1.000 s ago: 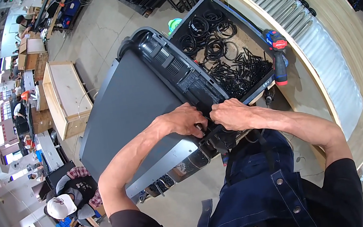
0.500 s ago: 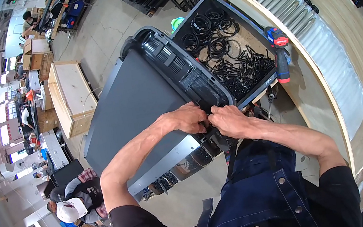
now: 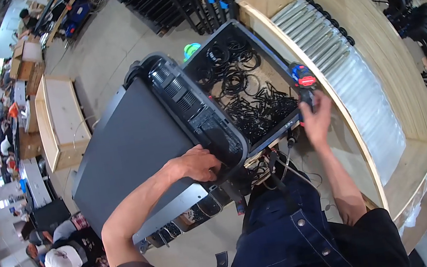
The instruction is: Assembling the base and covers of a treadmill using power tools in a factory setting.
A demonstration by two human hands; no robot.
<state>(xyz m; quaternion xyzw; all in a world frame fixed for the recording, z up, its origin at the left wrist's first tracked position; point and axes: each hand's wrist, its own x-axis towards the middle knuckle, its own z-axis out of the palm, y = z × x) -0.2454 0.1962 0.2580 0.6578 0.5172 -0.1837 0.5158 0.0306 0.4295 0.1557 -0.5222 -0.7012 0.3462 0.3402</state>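
Note:
My left hand (image 3: 200, 163) lies at the near corner of a treadmill's open black motor housing (image 3: 196, 115). Its fingers curl down into the corner, and what they pinch is hidden. My right hand (image 3: 318, 119) has reached the cordless drill (image 3: 303, 79), which is blue, black and red and hangs at the right wall of a parts tray. Thumb and fingers are apart at the drill's handle, slightly blurred. The treadmill's dark running belt (image 3: 132, 146) stretches to the left of the housing.
The black-edged parts tray (image 3: 276, 133) holds black cable loops (image 3: 233, 83) and many dark screws (image 3: 260, 109). On the right, a long wooden crate (image 3: 352, 162) contains wrapped metal rollers (image 3: 310, 37). A person in a white cap (image 3: 65, 261) works at far left.
My right hand has left the housing corner and moved right to the drill's handle. My left hand stays at the corner. The whole view has shifted a little.

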